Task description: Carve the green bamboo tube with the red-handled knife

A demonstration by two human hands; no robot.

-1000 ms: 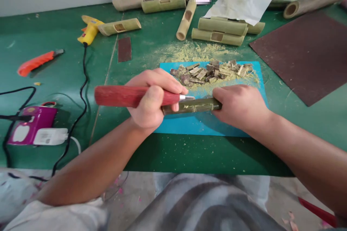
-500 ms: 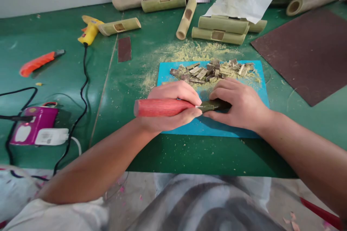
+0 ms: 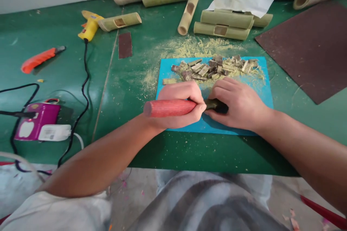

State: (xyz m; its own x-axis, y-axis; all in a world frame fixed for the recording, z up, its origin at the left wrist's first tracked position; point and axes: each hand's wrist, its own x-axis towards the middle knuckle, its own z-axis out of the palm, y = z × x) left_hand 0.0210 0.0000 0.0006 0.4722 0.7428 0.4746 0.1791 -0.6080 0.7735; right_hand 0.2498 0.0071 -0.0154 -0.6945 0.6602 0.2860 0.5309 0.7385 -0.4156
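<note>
Since a second ago the left hand (image 3: 180, 106) has pushed the red-handled carving tool (image 3: 169, 108) toward the right hand (image 3: 238, 106), so the dark bamboo piece (image 3: 217, 105) is now almost hidden. It lies on the blue mat (image 3: 260, 83) on the worktop (image 3: 130, 75). Both hands' fingers are clamped, left on the tool, right on the bamboo. The piece seems light, stiff, round and smooth, so it can roll; better hold it from above, behind the blade.

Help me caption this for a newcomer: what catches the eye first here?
The two hands meeting on the blue mat: the left hand grips a red-handled tool, its tip hidden, against a dark bamboo piece pinned under the right hand. Just behind lies a heap of chips and sawdust. Cut bamboo tubes line the far edge of the green table.
</note>
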